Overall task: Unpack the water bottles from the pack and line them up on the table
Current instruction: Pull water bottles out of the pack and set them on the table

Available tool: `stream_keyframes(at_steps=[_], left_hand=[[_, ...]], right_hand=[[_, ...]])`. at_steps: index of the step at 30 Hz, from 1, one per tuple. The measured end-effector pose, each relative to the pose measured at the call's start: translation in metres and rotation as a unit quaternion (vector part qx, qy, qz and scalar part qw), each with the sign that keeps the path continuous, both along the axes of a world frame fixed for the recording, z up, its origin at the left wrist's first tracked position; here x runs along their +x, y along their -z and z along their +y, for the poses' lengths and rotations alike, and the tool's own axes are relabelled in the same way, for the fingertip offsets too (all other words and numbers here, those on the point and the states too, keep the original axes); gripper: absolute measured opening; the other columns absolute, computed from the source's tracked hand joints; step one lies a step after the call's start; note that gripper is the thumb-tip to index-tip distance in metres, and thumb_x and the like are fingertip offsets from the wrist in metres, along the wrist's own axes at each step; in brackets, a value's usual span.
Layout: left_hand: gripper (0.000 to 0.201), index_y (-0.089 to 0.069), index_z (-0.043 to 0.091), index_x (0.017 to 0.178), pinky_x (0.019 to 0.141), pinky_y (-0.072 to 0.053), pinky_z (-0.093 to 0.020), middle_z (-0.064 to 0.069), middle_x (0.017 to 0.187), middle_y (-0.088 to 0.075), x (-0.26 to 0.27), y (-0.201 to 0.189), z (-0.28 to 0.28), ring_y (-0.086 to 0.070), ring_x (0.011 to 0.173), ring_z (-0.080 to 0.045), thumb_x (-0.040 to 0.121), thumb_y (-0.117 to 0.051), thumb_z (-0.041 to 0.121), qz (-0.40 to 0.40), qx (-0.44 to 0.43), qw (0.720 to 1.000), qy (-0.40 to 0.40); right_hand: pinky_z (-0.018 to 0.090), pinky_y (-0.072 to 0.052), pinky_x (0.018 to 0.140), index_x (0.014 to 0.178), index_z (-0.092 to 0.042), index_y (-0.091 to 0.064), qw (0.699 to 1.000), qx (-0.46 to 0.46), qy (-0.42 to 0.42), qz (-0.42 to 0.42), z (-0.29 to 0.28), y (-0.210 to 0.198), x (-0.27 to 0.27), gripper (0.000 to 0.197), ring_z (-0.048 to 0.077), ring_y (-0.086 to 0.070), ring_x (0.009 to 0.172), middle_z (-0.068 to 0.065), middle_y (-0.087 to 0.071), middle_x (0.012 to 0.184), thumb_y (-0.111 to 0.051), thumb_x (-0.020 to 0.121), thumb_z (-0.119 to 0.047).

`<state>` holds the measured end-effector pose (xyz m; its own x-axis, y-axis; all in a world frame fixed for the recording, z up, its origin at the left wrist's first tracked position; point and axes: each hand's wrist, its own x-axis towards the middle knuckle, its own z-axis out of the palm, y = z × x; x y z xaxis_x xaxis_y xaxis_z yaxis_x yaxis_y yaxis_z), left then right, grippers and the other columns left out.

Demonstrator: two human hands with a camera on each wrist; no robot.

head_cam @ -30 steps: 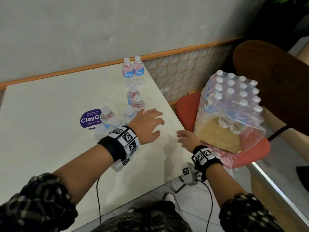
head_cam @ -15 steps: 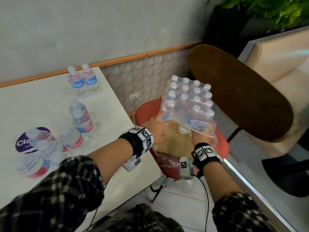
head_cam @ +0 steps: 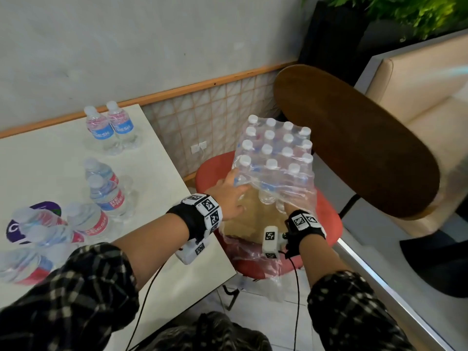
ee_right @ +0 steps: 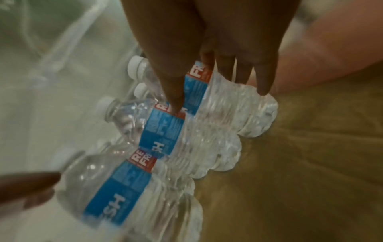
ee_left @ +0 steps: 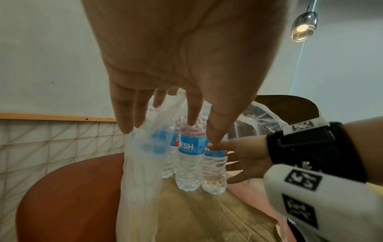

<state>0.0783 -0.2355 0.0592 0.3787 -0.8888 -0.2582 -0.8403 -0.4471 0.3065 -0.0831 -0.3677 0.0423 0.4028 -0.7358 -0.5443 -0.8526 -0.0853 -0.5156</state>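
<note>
Both hands are now at the pack [head_cam: 274,158], having left the table [head_cam: 50,153] over the last second: a second ago the left hand [head_cam: 229,196] was spread over the white top beside the bottles and the right hand [head_cam: 291,206] was only nearing the chair [head_cam: 326,219]. In my judgement that means one placing round is finished and the next fetch is beginning.

The left hand is reaching to the near left corner of the pack, fingers straight and slightly spread; in the left wrist view the fingertips [ee_left: 191,121] are touching the shoulder of a bottle [ee_left: 189,157] and the loose wrap [ee_left: 143,163], not yet curled round anything. The right hand is pushing in under the torn wrap at the near right; its thumb is lying across a label and its fingers are extending down past another bottle [ee_right: 234,104], so the grip is still wide, closing on nothing yet.

The pack is standing on a cardboard sheet [head_cam: 243,224] on the red chair, right of the table. Its near rows are gone, and clear film is hanging slack and crumpled over the opening. The remaining bottles are upright, small, ribbed, white-capped, with blue and red labels.

On the table, bottles [head_cam: 109,196] are standing in a rough line running from far to near left.
</note>
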Motion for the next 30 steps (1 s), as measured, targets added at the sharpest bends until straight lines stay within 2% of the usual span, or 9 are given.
stream_keyframes(at_steps=[3, 6, 12, 18, 21, 24, 26, 28, 30], left_hand=[[0.061, -0.031, 0.039, 0.140, 0.104, -0.040, -0.048, -0.003, 0.155, 0.006, -0.001, 0.001, -0.002, -0.029, 0.134, -0.040, 0.085, -0.055, 0.052, 0.002, -0.002, 1.000, -0.005], [0.074, -0.027, 0.040, 0.140, 0.108, -0.034, -0.052, -0.004, 0.156, 0.007, -0.003, 0.004, -0.010, -0.025, 0.137, -0.042, 0.078, -0.053, 0.068, 0.018, 0.000, 1.000, -0.023], [0.052, -0.047, 0.032, 0.126, 0.105, -0.034, -0.042, 0.002, 0.152, -0.002, -0.012, 0.005, -0.018, -0.030, 0.130, -0.037, 0.082, -0.058, 0.056, 0.037, -0.053, 0.995, -0.074], [0.038, -0.061, 0.039, 0.111, 0.108, -0.035, -0.045, 0.007, 0.148, -0.010, 0.003, 0.005, -0.001, -0.034, 0.130, -0.030, 0.078, -0.064, 0.056, 0.088, -0.060, 0.991, -0.076], [0.042, -0.061, 0.035, 0.114, 0.108, -0.035, -0.042, 0.007, 0.148, -0.008, 0.006, 0.006, 0.009, -0.039, 0.128, -0.029, 0.076, -0.069, 0.052, 0.117, -0.065, 0.989, -0.060], [0.040, -0.060, 0.031, 0.114, 0.107, -0.038, -0.037, 0.005, 0.151, -0.004, 0.009, 0.000, 0.024, -0.042, 0.126, -0.025, 0.079, -0.069, 0.046, 0.147, -0.055, 0.987, -0.020], [0.036, -0.061, 0.023, 0.115, 0.099, -0.041, -0.024, 0.000, 0.144, -0.027, 0.013, -0.006, 0.035, -0.047, 0.118, -0.019, 0.083, -0.068, 0.038, 0.168, -0.038, 0.985, -0.002], [0.032, -0.059, 0.020, 0.114, 0.073, -0.047, -0.012, 0.006, 0.106, -0.056, 0.018, -0.011, 0.047, -0.054, 0.096, -0.014, 0.085, -0.067, 0.031, 0.222, -0.042, 0.974, -0.022], [0.032, -0.058, 0.020, 0.115, 0.059, -0.049, -0.018, 0.003, 0.091, -0.059, 0.026, -0.017, 0.060, -0.053, 0.082, -0.013, 0.086, -0.067, 0.030, 0.268, -0.060, 0.959, -0.065]], right_hand=[[0.035, -0.044, 0.098, 0.144, -0.025, -0.034, 0.994, 0.024, 0.074, -0.075, 0.006, 0.010, 0.008, 0.065, 0.026, -0.052, 0.121, 0.003, -0.050, 0.134, -0.063, 0.087, -0.037], [0.030, -0.048, 0.084, 0.101, -0.030, -0.062, 0.973, 0.005, 0.129, -0.190, 0.021, 0.020, 0.020, 0.033, 0.023, -0.062, 0.105, -0.003, -0.063, 0.100, -0.068, 0.078, -0.053], [0.019, -0.050, 0.073, 0.138, -0.023, -0.031, 0.964, 0.076, -0.029, -0.252, 0.061, 0.010, 0.044, 0.066, 0.009, -0.063, 0.092, -0.003, -0.059, 0.108, -0.064, 0.084, -0.003], [0.028, -0.042, 0.097, 0.138, -0.004, -0.040, 0.997, -0.018, -0.057, -0.047, 0.029, -0.002, 0.043, 0.042, 0.026, -0.052, 0.118, 0.016, -0.048, 0.138, -0.038, 0.101, -0.023], [0.018, -0.050, 0.078, 0.144, -0.015, -0.034, 0.994, -0.023, -0.103, -0.014, 0.008, -0.012, 0.030, 0.050, 0.016, -0.055, 0.096, 0.017, -0.044, 0.142, -0.049, 0.096, -0.018], [0.040, -0.054, 0.086, 0.146, -0.037, -0.026, 0.991, -0.042, -0.119, -0.034, -0.001, -0.018, 0.019, 0.071, 0.033, -0.060, 0.108, 0.017, -0.050, 0.136, -0.051, 0.088, -0.003], [0.038, -0.048, 0.093, 0.148, -0.037, -0.020, 0.987, -0.082, -0.136, -0.016, -0.001, -0.010, 0.013, 0.076, 0.032, -0.053, 0.120, 0.015, -0.042, 0.144, -0.054, 0.087, -0.006], [0.035, -0.045, 0.097, 0.148, -0.036, -0.018, 0.988, -0.082, -0.128, -0.021, 0.000, 0.000, 0.011, 0.078, 0.031, -0.047, 0.126, 0.012, -0.036, 0.148, -0.056, 0.085, -0.009], [0.034, -0.039, 0.105, 0.149, -0.024, -0.024, 0.993, -0.038, -0.111, 0.010, 0.005, 0.004, 0.018, 0.065, 0.030, -0.041, 0.132, 0.012, -0.034, 0.150, -0.052, 0.091, -0.015]])
